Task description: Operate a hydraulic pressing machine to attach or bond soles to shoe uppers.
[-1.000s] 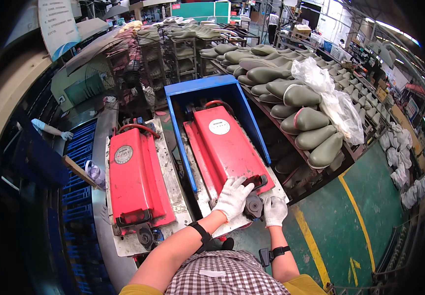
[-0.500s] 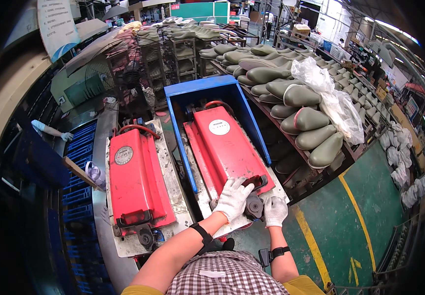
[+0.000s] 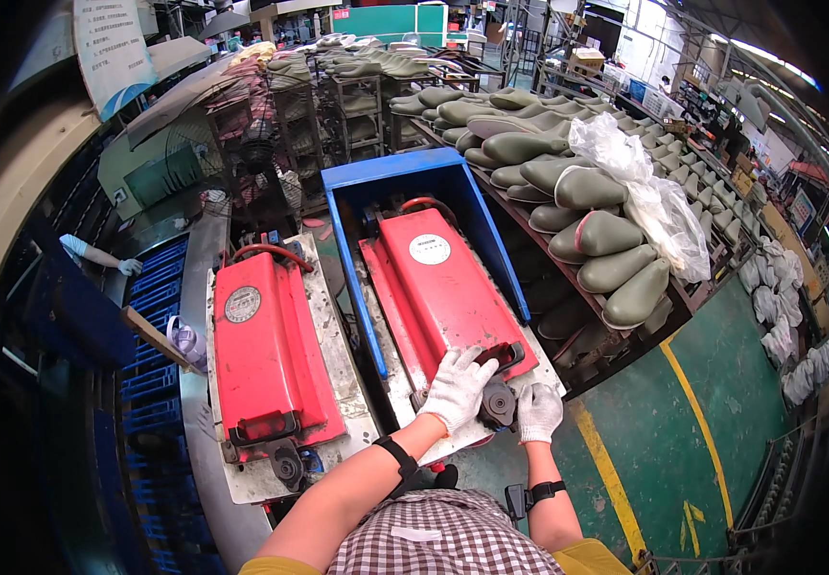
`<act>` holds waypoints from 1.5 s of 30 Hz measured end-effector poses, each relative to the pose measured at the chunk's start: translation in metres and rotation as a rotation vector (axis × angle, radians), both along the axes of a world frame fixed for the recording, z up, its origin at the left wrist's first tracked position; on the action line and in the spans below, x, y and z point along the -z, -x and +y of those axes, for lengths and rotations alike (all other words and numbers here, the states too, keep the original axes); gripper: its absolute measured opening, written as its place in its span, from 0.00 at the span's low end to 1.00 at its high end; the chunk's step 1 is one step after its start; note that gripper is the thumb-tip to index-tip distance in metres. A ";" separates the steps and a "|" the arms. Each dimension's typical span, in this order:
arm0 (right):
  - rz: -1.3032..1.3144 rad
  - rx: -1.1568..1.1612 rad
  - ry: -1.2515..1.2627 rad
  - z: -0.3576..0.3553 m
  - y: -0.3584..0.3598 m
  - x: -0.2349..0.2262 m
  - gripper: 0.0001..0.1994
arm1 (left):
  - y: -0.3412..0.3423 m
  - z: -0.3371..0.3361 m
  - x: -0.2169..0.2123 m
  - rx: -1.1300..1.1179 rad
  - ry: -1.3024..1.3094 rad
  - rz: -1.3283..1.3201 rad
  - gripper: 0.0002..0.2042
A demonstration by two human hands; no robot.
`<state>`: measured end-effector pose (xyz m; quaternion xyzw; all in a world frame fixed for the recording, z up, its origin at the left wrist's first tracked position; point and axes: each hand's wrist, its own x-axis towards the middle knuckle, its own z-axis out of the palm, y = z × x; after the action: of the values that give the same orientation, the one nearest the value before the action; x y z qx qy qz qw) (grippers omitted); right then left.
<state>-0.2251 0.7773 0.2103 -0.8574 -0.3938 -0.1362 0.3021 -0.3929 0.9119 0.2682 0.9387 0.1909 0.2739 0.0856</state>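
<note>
Two machines with long red covers stand side by side in front of me. The right-hand red cover has a black handle at its near end. Against that near end rests my left hand, in a white knit glove, its fingers stretched out beside the handle. A round black knob sits between my two hands. To the right of the knob, my right hand, also gloved, is closed at the near corner of the pale base plate. Whatever its fingers hold is hidden.
A blue hood surrounds the right machine's far end. The second red cover lies to the left. Green boots fill a rack on the right, partly under clear plastic. Another person's gloved hand shows at far left.
</note>
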 end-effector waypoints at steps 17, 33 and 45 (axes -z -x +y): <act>-0.022 0.021 -0.007 0.001 -0.002 0.007 0.12 | 0.000 0.000 0.000 0.005 -0.001 -0.014 0.23; 0.002 0.038 0.029 0.001 0.000 0.000 0.10 | -0.001 0.000 0.001 0.006 -0.014 -0.040 0.23; 0.018 0.038 0.026 0.001 -0.002 0.005 0.10 | -0.001 0.000 0.000 0.002 0.000 -0.015 0.23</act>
<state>-0.2230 0.7784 0.2051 -0.8698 -0.3765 -0.1291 0.2916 -0.3924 0.9122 0.2678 0.9368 0.1894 0.2808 0.0874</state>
